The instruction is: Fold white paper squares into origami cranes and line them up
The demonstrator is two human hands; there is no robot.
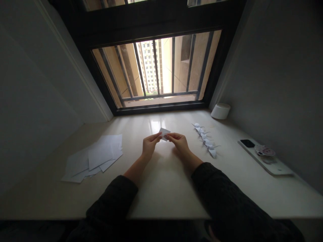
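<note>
A small piece of white paper (165, 130), roughly square and apparently folded, is held up over the middle of the pale sill. My left hand (150, 144) pinches its left edge between thumb and fingers. On the other side, my right hand (179, 141) grips the paper's lower right part the same way. To the right lies a row of several small folded paper figures (205, 138) with thin pointed ends, perhaps cranes. Loose white sheets (103, 153) lie overlapping to the left of my left arm.
A phone (267, 159) with a pink character grip on its back lies at the right, by the wall. Near the window's right corner stands a white rounded object (220, 111). The dark window frame (161, 109) bounds the sill (166, 188) at the back.
</note>
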